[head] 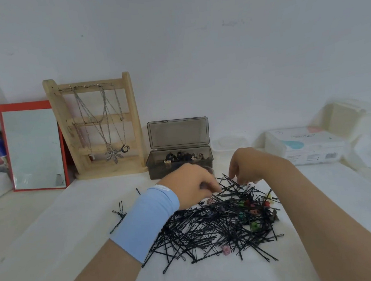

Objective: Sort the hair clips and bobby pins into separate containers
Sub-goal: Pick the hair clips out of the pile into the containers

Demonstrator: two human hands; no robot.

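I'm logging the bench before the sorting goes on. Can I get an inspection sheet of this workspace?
Surface: white table, bare apart from the items below.
Job's things: pile of black bobby pins with small coloured clips mixed in; grey box behind it, lid up, already holding some clips.
Clutter: stray pins left of the pile.
Hands: left hand and right hand both at the pile's far edge, fingers down among the pins; grip unclear.
Cables: nothing seen.
Surroundings: red mirror, wooden stand hung with necklaces, and a white pack, all along the wall.
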